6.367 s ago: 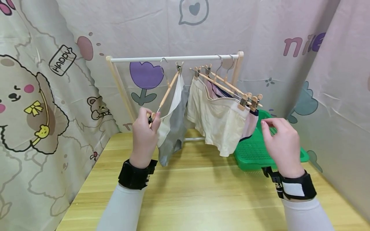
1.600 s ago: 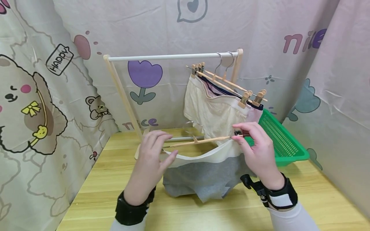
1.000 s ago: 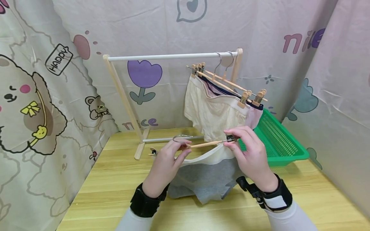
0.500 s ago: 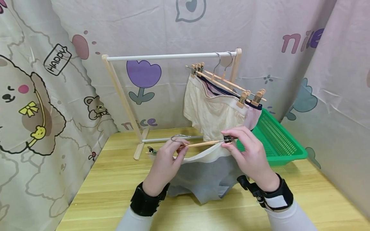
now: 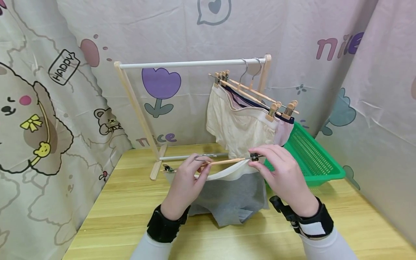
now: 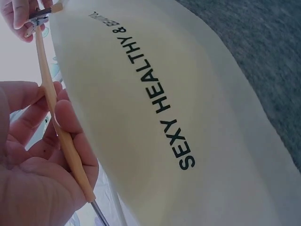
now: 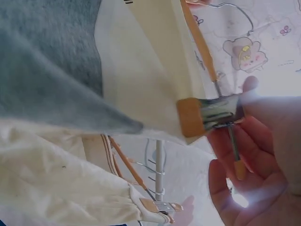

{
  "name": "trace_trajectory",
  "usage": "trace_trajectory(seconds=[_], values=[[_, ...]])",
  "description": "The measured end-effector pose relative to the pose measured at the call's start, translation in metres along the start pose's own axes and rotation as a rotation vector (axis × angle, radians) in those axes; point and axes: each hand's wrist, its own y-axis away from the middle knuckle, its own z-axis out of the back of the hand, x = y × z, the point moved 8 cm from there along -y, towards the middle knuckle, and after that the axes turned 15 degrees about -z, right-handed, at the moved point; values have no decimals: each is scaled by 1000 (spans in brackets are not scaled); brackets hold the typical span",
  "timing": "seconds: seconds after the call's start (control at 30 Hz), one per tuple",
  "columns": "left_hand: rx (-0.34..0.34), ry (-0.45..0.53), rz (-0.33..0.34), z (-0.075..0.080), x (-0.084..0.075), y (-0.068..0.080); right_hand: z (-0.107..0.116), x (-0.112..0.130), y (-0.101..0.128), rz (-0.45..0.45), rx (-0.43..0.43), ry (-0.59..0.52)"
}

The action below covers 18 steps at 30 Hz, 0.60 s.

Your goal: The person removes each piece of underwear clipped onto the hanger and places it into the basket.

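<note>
A pair of grey underpants (image 5: 230, 195) with a cream waistband hangs from a wooden clip hanger (image 5: 227, 161), held in front of the rack. My left hand (image 5: 183, 187) grips the hanger's bar near its middle, beside the metal hook (image 5: 205, 156). In the left wrist view, fingers and thumb surround the bar, and black lettering shows on the waistband (image 6: 141, 94). My right hand (image 5: 282, 177) pinches the hanger's right-hand clip (image 7: 190, 117), which bites one end of the waistband. The left-hand clip (image 5: 168, 168) sits beyond my left hand, also at the waistband.
Behind stands a small rack with a white rail (image 5: 182, 65). At its right end, cream underpants (image 5: 240, 122) and a pink pair with navy trim (image 5: 284, 131) hang on clip hangers. A green basket (image 5: 320, 169) stands on the wooden table (image 5: 107, 213), back right.
The hanger with the grey underpants has come off the rail and faces me. My left hand has shifted from its left end to the middle. Lately the hanger has slid slightly left.
</note>
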Motion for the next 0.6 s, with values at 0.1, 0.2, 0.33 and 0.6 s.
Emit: trace_trajectory(seconds=[0.1,0.2,0.33,0.6], values=[[10,-7,5,0,0,0,-1,0,1,10,-8,-3],[16,-14,11,-1,0,0,-2,0,1,23,-19,-10],[13,-27,14,0,0,0,-3,0,2,44,-35,-26],[8,-47,7,1,0,-1,-1,2,1,91,-87,-50]])
